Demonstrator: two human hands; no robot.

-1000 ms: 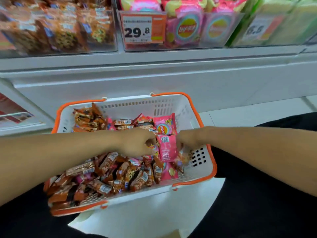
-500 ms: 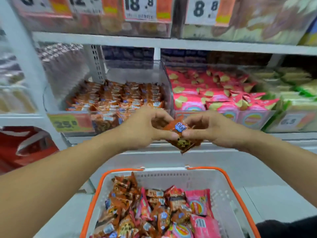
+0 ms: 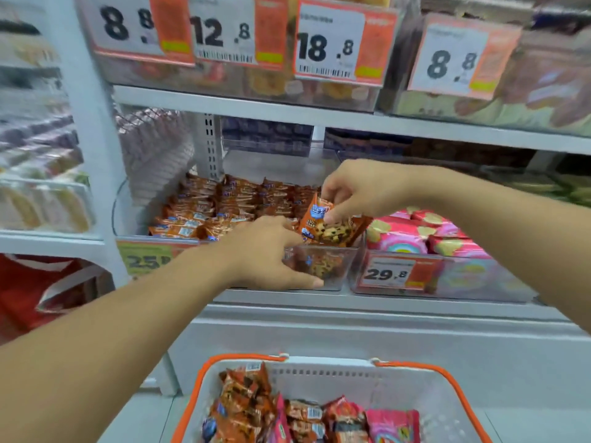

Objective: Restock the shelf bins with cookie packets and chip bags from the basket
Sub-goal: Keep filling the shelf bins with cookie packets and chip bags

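Observation:
My right hand (image 3: 358,190) pinches a small bunch of orange cookie packets (image 3: 332,231) just above the front right corner of the clear cookie bin (image 3: 335,270). Rows of the same orange packets (image 3: 224,206) fill that bin. My left hand (image 3: 268,251) holds the bin's front wall, with fingers curled over the rim and thumb along the outside. To the right, another clear bin holds pink chip bags (image 3: 399,238). At the bottom, the white basket with an orange rim (image 3: 335,375) contains cookie packets (image 3: 243,401) and a pink chip bag (image 3: 393,426).
Clear bins with price tags (image 3: 326,43) line the shelf above; its edge (image 3: 256,107) hangs close over the cookie bin. A white upright (image 3: 92,155) stands on the left, a red bag (image 3: 32,282) beyond it. Green packs sit far right.
Both hands rose from the basket with cookie packets and moved forward to the cookie bin. The left hand let go of the packets and now holds the bin's front; my view tilted up.

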